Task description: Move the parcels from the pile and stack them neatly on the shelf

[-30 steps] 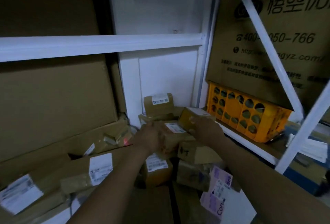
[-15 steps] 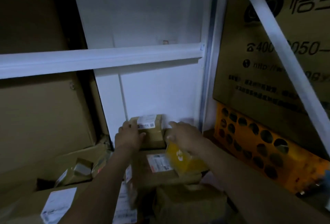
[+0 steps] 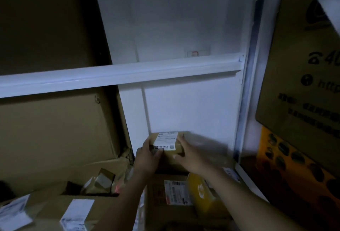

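Dim storeroom, white shelf rail (image 3: 119,76) before a white wall (image 3: 184,19); a labelled parcel (image 3: 166,141) is gripped between left hand (image 3: 147,159) and right hand (image 3: 193,157).

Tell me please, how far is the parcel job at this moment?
Done: no stacked parcel shows on the shelf yet. In hand: the left hand and right hand grip one labelled small box. To do: many parcels lie in the pile below, among them a yellow parcel and a big box.
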